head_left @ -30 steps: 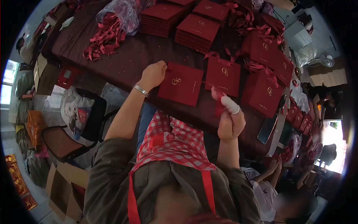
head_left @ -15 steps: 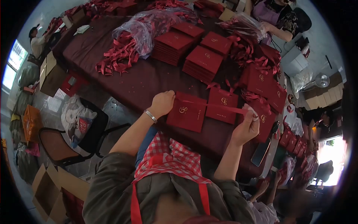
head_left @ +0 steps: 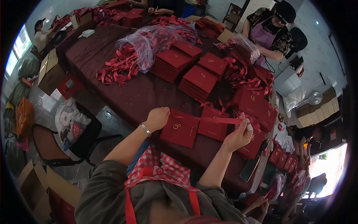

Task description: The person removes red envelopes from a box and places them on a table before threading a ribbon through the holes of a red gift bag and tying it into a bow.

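"Why is the left hand [head_left: 157, 118] tucked up there?"

"Its fingers are closed at the upper left corner of the red bag [head_left: 179, 130], which lies flat by the counter's [head_left: 125, 98] near edge. I'd say that steadies the bag against a pull."

"What pull?"

"From the right hand [head_left: 238, 136]. That grip is pinched tight around a ribbon [head_left: 220, 120], stretched nearly straight across the bag's upper part and over a second bag [head_left: 212, 129] just beside it. Tautness probably stops it twisting."

"Does the left grip have the ribbon too?"

"I can't tell; the fingers hide it. (One right-hand finger wears a white wrap [head_left: 249, 127], by the way.)"

"And those loose ribbons [head_left: 118, 71]?"

"They spill from clear plastic [head_left: 141, 56] beyond the bag; the wrapping likely limits tangling. The stacks of bags [head_left: 171, 68] stand near it, piled flat, perhaps to save room."

"The phone [head_left: 250, 168]?"

"Near the counter's right edge, apart from both hands, presumably so it doesn't get in their way."
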A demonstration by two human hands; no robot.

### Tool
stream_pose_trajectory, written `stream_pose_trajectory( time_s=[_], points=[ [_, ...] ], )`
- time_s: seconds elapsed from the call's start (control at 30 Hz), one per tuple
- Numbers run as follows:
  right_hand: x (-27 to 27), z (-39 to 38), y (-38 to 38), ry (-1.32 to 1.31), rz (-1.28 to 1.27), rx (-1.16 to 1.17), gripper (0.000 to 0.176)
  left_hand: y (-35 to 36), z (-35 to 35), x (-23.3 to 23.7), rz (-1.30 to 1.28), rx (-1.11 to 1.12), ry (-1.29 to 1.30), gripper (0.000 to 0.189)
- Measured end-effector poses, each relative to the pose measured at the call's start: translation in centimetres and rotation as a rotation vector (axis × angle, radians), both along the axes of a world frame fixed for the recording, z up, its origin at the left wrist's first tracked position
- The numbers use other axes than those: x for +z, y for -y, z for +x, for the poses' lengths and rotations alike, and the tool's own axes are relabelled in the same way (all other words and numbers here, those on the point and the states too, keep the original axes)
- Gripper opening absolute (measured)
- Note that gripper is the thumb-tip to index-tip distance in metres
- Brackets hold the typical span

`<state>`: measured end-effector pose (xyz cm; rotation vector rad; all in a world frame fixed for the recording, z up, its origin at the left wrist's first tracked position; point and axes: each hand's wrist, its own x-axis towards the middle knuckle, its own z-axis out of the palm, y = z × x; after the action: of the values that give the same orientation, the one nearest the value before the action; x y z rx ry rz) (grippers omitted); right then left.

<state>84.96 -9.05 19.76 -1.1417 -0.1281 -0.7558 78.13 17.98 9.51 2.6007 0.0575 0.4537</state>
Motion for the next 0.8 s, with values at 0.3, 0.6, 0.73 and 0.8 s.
stream_pose_trajectory(
  time_s=[0.3, 0.6, 0.73, 0.8],
  points=[
    [1.5, -1.2, -2.5, 0.226, 0.163, 0.23, 0.01, 0.0, 0.1, 0.5, 0.008, -0.013, -0.012, 0.012],
    [-4.1, -4.9, -10.1, 0.274, -1.185, 0.684, 0.014, 0.3, 0.6, 0.9, 0.089, 0.018, -0.107, 0.013],
    [-8.5, -3.4, -10.0, 0.088, -1.351, 0.718, 0.017, 0.3, 0.2, 1.6, 0.158, -0.005, -0.136, 0.012],
    [-8.8, -3.5, -9.9, 0.001, -1.331, 0.698, 0.016, 0.2, 0.3, 1.6, 0.189, -0.006, -0.133, 0.012]
  ],
)
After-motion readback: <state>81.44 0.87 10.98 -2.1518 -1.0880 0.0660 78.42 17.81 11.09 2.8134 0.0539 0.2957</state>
